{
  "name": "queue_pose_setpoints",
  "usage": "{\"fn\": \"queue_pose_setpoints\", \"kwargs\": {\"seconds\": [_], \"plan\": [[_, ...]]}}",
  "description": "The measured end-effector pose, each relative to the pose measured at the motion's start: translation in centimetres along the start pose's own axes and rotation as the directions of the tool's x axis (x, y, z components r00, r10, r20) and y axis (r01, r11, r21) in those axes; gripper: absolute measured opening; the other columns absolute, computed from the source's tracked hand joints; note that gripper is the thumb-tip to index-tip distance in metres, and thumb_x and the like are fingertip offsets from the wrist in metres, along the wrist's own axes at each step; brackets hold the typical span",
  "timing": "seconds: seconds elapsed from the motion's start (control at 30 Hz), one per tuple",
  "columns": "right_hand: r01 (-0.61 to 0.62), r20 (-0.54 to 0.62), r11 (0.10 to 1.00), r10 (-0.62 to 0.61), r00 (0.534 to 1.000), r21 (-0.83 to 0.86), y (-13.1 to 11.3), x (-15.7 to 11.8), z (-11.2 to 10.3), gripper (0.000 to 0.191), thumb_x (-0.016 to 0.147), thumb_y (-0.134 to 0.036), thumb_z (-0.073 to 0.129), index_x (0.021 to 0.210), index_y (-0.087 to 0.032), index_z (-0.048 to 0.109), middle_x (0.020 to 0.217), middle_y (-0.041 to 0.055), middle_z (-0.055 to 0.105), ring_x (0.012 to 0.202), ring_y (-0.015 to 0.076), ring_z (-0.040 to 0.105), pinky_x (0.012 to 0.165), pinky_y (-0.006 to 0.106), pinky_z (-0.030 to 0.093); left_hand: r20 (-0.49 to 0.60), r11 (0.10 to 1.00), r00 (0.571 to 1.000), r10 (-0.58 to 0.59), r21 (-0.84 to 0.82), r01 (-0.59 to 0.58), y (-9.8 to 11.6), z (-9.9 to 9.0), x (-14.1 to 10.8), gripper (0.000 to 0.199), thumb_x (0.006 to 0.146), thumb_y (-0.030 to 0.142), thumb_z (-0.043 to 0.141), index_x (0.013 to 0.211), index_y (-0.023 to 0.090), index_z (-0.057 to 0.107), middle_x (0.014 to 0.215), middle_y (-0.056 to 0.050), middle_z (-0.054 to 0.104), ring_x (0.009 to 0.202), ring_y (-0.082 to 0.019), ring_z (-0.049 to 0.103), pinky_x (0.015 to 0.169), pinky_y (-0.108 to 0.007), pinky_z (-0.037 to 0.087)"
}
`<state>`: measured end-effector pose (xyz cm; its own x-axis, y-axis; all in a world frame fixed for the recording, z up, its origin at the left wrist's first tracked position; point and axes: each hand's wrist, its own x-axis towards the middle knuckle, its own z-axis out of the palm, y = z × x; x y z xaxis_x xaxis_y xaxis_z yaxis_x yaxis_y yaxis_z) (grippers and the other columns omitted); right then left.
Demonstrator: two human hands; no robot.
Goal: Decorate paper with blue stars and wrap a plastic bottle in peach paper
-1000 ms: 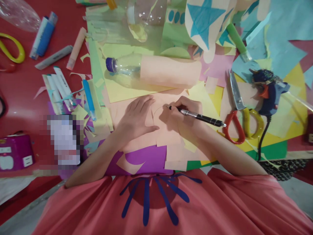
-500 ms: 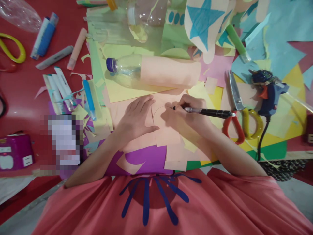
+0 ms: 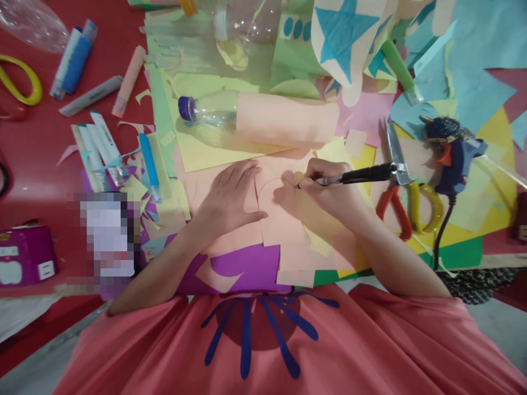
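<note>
My right hand point(image 3: 329, 186) grips a black pen point(image 3: 362, 174), its tip down at the right end of a thin curved line on a peach paper piece point(image 3: 282, 216). The line arches across the upper part of that piece. My left hand point(image 3: 230, 197) lies flat with fingers spread, its thumb and fingertips at the paper's left edge. Just beyond both hands a clear plastic bottle point(image 3: 214, 112) with a purple cap rests on its side, its lower body wrapped in peach paper point(image 3: 284, 118).
Scissors point(image 3: 397, 159) with red and yellow handles and a blue glue gun point(image 3: 457, 159) lie to the right. Several markers point(image 3: 99, 142) and a phone-like blurred object point(image 3: 109, 236) are on the left. A paper with a blue star point(image 3: 345, 33) lies at the back.
The pen tip has moved right and slightly down, extending the curved line. The pen's back end has swung away from me. My left hand stays where it was.
</note>
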<state>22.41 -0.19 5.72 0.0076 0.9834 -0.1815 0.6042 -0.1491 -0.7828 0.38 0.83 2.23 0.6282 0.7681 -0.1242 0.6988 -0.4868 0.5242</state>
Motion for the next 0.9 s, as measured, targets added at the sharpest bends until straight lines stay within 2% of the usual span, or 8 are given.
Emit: {"fn": "queue_pose_setpoints", "kwargs": {"seconds": [0.17,0.37,0.5,0.6,0.67,0.77,0.83,0.9], "plan": [[-0.003,0.017,1.000,0.003,1.000,-0.028,0.1,0.1,-0.1,0.032,0.066,-0.012,0.056,0.049,-0.022,0.031,0.046,-0.0067,0.035,0.047,0.0069,0.028,0.047,0.026,0.022,0.002,0.999,1.000,-0.019,-0.029,0.019,-0.1,0.1,0.0,0.080,0.076,0.043,0.077,0.142,0.019,0.040,0.152,-0.016,0.045,0.143,-0.034,0.039,0.121,-0.051,0.029],[0.046,-0.001,0.999,-0.046,0.999,-0.022,0.5,0.0,0.0,0.037,0.069,-0.018,0.058,0.049,-0.022,0.027,0.046,-0.0073,0.027,0.047,0.0068,0.024,0.047,0.025,0.020,0.018,0.999,1.000,-0.021,-0.033,0.021,-0.1,0.1,0.1,0.081,0.076,0.046,0.077,0.142,0.015,0.041,0.153,-0.018,0.043,0.144,-0.035,0.037,0.122,-0.051,0.028],[0.011,0.049,0.997,-0.015,0.999,0.082,0.6,-0.2,-0.6,0.027,0.064,-0.017,0.052,0.047,-0.022,0.031,0.045,-0.0066,0.031,0.046,0.0070,0.029,0.045,0.024,0.022,0.043,0.997,0.998,-0.048,-0.050,0.051,0.2,-0.1,0.2,0.081,0.075,0.042,0.078,0.142,0.016,0.041,0.153,-0.017,0.042,0.145,-0.035,0.036,0.123,-0.051,0.027],[0.040,-0.019,0.985,-0.037,0.999,0.167,0.3,-0.1,-1.6,0.023,0.061,-0.014,0.051,0.046,-0.023,0.036,0.044,-0.0058,0.037,0.043,0.0078,0.035,0.043,0.024,0.024,0.068,0.996,0.995,-0.072,-0.052,0.075,0.4,-0.3,0.3,0.082,0.075,0.040,0.078,0.144,0.017,0.039,0.155,-0.016,0.041,0.146,-0.035,0.035,0.123,-0.052,0.026],[0.085,-0.064,0.974,-0.073,0.995,0.212,0.2,-0.1,-2.1,0.018,0.065,-0.015,0.052,0.050,-0.022,0.045,0.046,-0.0038,0.047,0.043,0.0095,0.042,0.043,0.025,0.030,0.090,0.995,0.992,-0.088,-0.039,0.092,0.5,-0.4,0.4,0.083,0.075,0.041,0.077,0.144,0.015,0.039,0.155,-0.017,0.040,0.147,-0.035,0.033,0.123,-0.052,0.025],[0.149,-0.078,0.948,-0.132,0.988,0.282,0.4,-0.1,-2.3,0.022,0.081,-0.029,0.051,0.062,-0.022,0.058,0.060,0.0013,0.063,0.054,0.0135,0.057,0.050,0.028,0.043,0.125,0.993,0.985,-0.117,-0.015,0.120,0.6,-0.6,0.5,0.085,0.075,0.040,0.078,0.145,0.011,0.039,0.156,-0.019,0.039,0.148,-0.035,0.032,0.124,-0.050,0.023],[0.163,-0.068,0.932,-0.149,0.986,0.323,0.9,-0.3,-2.1,0.039,0.092,-0.049,0.044,0.073,-0.021,0.065,0.059,0.0016,0.064,0.052,0.0138,0.058,0.050,0.028,0.046,0.134,0.991,0.982,-0.133,-0.009,0.136,0.7,-0.6,0.6,0.086,0.075,0.041,0.078,0.145,0.011,0.039,0.156,-0.019,0.038,0.148,-0.035,0.031,0.125,-0.050,0.023],[0.215,-0.022,0.939,-0.217,0.976,0.268,1.7,-0.6,-1.7,0.049,0.096,-0.059,0.040,0.087,-0.020,0.070,0.058,0.0008,0.064,0.048,0.0132,0.059,0.048,0.028,0.048,0.136,0.990,0.981,-0.140,-0.011,0.143,0.8,-0.7,0.6,0.087,0.074,0.042,0.079,0.145,0.012,0.039,0.156,-0.019,0.039,0.148,-0.035,0.031,0.125,-0.049,0.023]]}}
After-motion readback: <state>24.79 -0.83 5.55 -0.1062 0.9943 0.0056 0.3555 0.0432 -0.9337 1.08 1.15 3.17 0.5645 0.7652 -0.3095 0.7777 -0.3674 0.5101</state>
